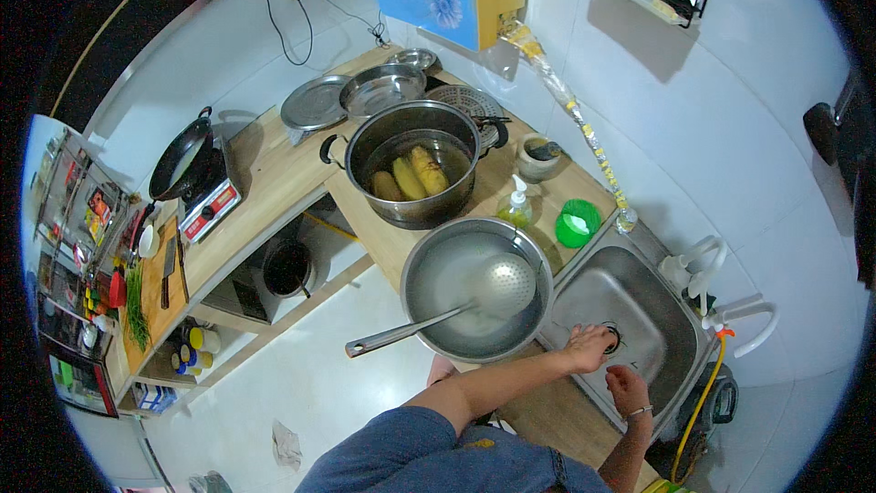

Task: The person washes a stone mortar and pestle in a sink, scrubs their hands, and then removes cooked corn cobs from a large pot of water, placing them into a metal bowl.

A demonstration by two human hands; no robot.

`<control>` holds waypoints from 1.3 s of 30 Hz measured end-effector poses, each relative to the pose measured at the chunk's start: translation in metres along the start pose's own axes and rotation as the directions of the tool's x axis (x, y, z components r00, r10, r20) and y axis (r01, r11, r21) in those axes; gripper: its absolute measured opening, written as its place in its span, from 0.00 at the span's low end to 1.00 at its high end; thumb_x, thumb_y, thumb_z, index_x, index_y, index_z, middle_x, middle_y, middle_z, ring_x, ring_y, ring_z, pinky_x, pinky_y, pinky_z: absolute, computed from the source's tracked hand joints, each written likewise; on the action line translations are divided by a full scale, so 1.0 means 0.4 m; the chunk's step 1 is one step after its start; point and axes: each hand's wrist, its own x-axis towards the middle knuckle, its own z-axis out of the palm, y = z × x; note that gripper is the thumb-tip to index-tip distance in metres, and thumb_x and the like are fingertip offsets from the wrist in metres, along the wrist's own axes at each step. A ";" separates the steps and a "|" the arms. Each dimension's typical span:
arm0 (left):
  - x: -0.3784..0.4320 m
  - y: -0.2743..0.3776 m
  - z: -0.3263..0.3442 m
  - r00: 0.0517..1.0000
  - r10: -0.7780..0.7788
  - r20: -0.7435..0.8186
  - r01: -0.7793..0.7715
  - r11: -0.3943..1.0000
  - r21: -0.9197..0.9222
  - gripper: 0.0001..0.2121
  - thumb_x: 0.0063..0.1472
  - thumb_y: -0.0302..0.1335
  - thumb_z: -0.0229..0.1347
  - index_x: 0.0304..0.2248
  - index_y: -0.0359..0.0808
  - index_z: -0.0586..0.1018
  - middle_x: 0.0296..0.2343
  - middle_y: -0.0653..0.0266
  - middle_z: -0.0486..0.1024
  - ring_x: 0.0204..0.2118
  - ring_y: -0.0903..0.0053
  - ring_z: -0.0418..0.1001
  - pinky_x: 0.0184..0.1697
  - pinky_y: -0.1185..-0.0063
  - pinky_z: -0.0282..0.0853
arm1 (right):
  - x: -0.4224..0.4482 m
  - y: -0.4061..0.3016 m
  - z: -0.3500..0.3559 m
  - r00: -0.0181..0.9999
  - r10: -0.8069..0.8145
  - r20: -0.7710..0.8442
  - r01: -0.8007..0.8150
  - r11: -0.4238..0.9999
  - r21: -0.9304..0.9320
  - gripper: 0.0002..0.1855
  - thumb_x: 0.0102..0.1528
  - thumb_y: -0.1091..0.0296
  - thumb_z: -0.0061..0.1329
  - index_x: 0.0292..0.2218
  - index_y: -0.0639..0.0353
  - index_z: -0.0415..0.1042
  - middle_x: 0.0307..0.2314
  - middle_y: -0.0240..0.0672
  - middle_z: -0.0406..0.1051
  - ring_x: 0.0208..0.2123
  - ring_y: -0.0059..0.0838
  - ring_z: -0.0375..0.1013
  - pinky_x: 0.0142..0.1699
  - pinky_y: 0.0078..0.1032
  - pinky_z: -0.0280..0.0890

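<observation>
Over the stainless steel sink (640,281), my left hand (590,348) reaches to the drain (611,338), its fingers spread at the drain's edge. My right hand (626,389) hovers above the sink's near side with curled fingers; whether it holds something small cannot be told. Left of the sink stands a large metal basin (438,267) with cloudy liquid. A perforated metal skimmer (508,284) lies across it, its handle over the rim. Behind the basin, a deep two-handled pot (417,209) holds several yellow pieces of food (409,178) in water.
A soap pump bottle (514,209), a green container (578,222) and a stone mortar (537,159) stand by the sink. Two white taps (742,315) rise at its right. A knife (168,263) lies on a cutting board (176,287) at far left, near a wok (183,161) on a portable stove (211,209).
</observation>
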 end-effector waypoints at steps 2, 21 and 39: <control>-0.008 -0.019 0.004 0.999 -0.046 -0.012 0.046 0.999 -0.005 0.17 0.45 0.30 0.50 0.38 0.43 0.66 0.38 0.64 0.61 0.44 0.67 0.56 0.44 0.65 0.48 | 0.009 -0.004 0.016 1.000 -0.015 0.021 0.016 0.999 -0.042 0.10 0.47 0.67 0.41 0.31 0.63 0.65 0.19 0.38 0.67 0.22 0.25 0.67 0.28 0.21 0.61; -0.083 -0.132 -0.001 0.994 -0.060 -0.086 0.047 0.987 -0.152 0.15 0.46 0.26 0.48 0.36 0.33 0.67 0.38 0.55 0.60 0.43 0.62 0.56 0.45 0.72 0.53 | 0.099 -0.122 0.093 0.986 -0.084 0.145 0.107 0.981 -0.161 0.10 0.47 0.67 0.41 0.31 0.64 0.65 0.21 0.39 0.67 0.24 0.29 0.67 0.30 0.23 0.61; -0.086 -0.129 0.044 0.995 0.059 -0.079 -0.078 0.963 -0.260 0.10 0.45 0.23 0.45 0.31 0.35 0.67 0.32 0.55 0.63 0.38 0.62 0.59 0.40 0.71 0.56 | 0.059 -0.139 0.085 0.995 0.026 0.092 -0.008 0.980 -0.198 0.13 0.45 0.60 0.42 0.32 0.57 0.67 0.25 0.40 0.67 0.27 0.36 0.68 0.31 0.27 0.61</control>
